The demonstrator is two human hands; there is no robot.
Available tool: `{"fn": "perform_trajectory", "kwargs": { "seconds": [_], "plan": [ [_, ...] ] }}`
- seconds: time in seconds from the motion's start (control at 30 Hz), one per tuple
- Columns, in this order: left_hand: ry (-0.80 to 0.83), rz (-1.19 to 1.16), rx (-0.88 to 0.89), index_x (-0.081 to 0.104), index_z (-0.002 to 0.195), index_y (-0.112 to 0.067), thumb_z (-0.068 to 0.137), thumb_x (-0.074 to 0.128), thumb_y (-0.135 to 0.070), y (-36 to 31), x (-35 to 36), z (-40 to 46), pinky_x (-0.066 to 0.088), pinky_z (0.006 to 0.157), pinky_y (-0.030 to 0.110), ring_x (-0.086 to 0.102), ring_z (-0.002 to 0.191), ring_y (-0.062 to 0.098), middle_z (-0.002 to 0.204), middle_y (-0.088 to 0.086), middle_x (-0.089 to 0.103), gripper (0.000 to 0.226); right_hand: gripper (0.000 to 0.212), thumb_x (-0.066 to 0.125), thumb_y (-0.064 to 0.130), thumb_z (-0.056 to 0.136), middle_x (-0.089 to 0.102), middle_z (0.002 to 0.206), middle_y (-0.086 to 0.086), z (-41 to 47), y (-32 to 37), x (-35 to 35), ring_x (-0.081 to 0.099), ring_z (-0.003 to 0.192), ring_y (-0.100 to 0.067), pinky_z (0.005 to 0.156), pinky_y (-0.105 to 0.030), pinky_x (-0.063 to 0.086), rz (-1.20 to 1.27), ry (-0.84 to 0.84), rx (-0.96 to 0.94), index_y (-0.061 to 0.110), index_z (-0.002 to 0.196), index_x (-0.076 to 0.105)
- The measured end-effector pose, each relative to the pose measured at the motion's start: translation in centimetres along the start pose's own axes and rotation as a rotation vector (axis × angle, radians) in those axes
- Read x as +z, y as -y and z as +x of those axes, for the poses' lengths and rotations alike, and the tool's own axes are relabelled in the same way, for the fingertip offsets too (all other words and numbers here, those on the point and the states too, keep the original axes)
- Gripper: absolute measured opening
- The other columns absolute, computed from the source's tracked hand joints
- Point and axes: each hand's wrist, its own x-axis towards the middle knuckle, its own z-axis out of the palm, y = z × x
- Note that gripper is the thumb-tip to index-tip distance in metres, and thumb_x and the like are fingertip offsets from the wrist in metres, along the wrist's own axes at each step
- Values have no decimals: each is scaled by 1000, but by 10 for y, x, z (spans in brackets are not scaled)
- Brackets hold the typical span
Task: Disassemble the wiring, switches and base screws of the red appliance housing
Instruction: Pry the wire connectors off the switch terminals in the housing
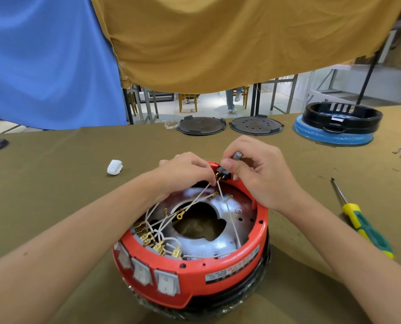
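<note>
Left hand pinching white wire, right hand gripping black socket: best pulled straight off, housing steady.

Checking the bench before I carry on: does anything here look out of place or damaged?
Nothing looks damaged. Loose white wires with brass terminals sprawl across the open red appliance housing, as expected mid-teardown. A crumpled white wad lies stray on the olive table cloth.

Red housing, white wires, yellow-green screwdriver, olive tablecloth.
</note>
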Motion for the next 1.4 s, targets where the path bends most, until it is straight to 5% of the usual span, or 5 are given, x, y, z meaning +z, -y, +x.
{"fn": "perform_trajectory", "kwargs": {
  "seconds": [0.17, 0.33, 0.7, 1.17, 1.4],
  "plan": [
    [-12, 20, -4, 76, 69, -37, 56, 61, -49, 0, 0, 0, 27, 112, 45, 50, 117, 18, 106, -11, 64, 23, 14, 62, -3, 94, 61, 69, 0, -2, -3, 4, 58, 57, -5, 57, -16, 46, 278, -129, 157, 6, 84, 65],
    [-16, 18, -6, 76, 74, -32, 57, 61, -48, -1, 0, -1, 26, 112, 45, 50, 116, 16, 104, -12, 65, 28, 19, 57, -2, 97, 60, 68, -5, 0, -6, 7, 55, 53, -6, 58, -22, 51, 409, -216, 273, 6, 80, 63],
    [-28, 45, -38, 76, 72, -40, 74, 67, -47, 2, 0, 1, 24, 105, 41, 42, 119, 22, 112, -11, 60, 11, 21, 62, 2, 95, 59, 79, 2, -2, 0, 4, 60, 64, -7, 59, -17, 48, 169, -83, 75, 19, 83, 63],
    [-26, 60, -11, 74, 71, -42, 63, 59, -51, 0, 1, 0, 23, 109, 44, 48, 114, 15, 106, -13, 63, 19, 10, 59, -8, 94, 59, 65, -6, -2, -4, 5, 55, 53, -5, 55, -16, 45, 350, -157, 196, -11, 87, 64],
    [-17, 56, -12, 74, 70, -40, 60, 58, -51, -3, 0, -2, 24, 110, 46, 48, 114, 14, 104, -15, 63, 23, 10, 60, 2, 96, 65, 80, -3, 0, -3, 0, 64, 63, -11, 63, -21, 52, 140, -30, 135, 8, 91, 67]
  ]
}}
